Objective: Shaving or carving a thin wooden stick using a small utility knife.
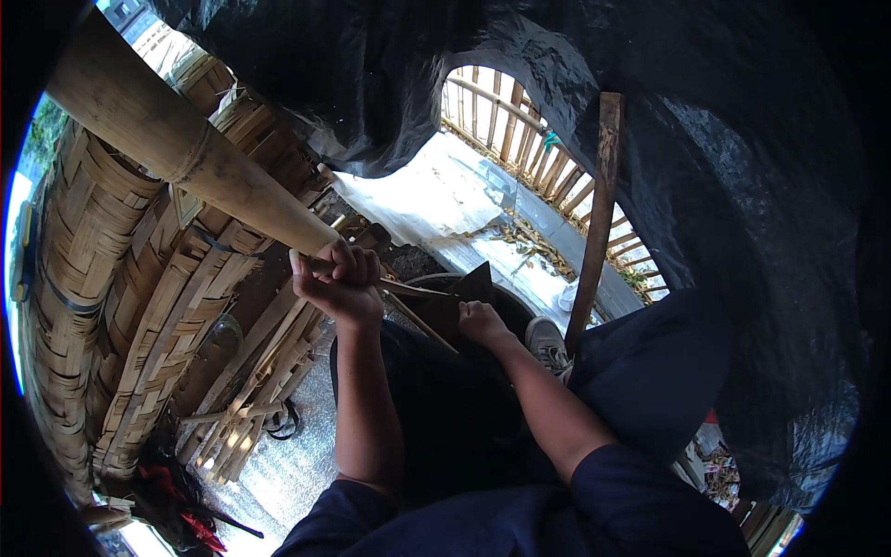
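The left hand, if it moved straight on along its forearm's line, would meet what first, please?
Probably the lower end of the thick bamboo pole, which shows just beyond the left hand; depth is unclear, so it might pass over or under it.

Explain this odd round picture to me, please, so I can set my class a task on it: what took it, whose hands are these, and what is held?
There is no machine here, only a person's two bare hands. The one picture comes from a wide fisheye camera on their head, looking down, so straight edges bend toward the rim.

The left hand closes its grip around a slender piece near the end of a thick bamboo pole. The right hand is curled shut; whether it holds anything is unclear.

At lower left, split strips overlap a silvery sheet, with woven bamboo beyond. Black plastic hangs at the right.
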{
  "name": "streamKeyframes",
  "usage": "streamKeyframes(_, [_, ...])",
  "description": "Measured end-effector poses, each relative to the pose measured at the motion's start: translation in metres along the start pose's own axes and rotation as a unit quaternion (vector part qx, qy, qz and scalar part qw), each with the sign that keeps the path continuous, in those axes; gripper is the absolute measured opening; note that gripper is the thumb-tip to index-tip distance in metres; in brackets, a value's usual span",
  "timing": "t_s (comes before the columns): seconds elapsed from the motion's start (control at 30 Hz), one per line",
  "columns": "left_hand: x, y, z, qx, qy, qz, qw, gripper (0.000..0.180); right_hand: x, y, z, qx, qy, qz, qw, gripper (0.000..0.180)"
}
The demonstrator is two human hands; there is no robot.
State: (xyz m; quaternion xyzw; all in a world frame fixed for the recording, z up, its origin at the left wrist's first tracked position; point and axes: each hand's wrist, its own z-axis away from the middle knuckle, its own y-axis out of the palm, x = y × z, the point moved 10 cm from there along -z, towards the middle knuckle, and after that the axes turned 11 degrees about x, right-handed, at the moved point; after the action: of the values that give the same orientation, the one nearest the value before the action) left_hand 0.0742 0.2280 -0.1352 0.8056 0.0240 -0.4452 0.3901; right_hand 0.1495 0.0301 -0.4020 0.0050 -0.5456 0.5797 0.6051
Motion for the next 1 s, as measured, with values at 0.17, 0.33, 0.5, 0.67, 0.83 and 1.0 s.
streamKeyframes(0.17, [-0.009,-0.007,0.006,-0.015,0.009,-0.011,1.000,0.059,0.110,-0.024,0.024,0.031,-0.159,-0.161,0.973,0.036])
streamKeyframes(0.33, [0.000,-0.002,0.000,-0.020,-0.005,0.006,1.000,0.059,-0.028,0.012,0.004,-0.018,-0.050,-0.066,0.996,0.033])
streamKeyframes(0.5, [-0.008,-0.006,0.004,-0.026,-0.003,-0.013,1.000,0.058,0.044,-0.001,0.007,0.018,-0.046,-0.126,0.991,0.033])
streamKeyframes(0.67, [-0.005,-0.003,-0.003,-0.017,0.001,-0.001,1.000,0.058,0.027,-0.003,0.002,-0.025,-0.088,-0.124,0.988,0.038])
streamKeyframes(0.83, [-0.004,-0.014,0.000,-0.039,0.003,0.011,0.999,0.057,0.027,-0.001,0.000,0.046,0.002,-0.111,0.993,0.040])
streamKeyframes(1.0, [-0.002,-0.001,0.005,-0.007,0.011,0.011,1.000,0.057,0.025,-0.001,0.009,0.019,0.020,-0.177,0.984,0.046])
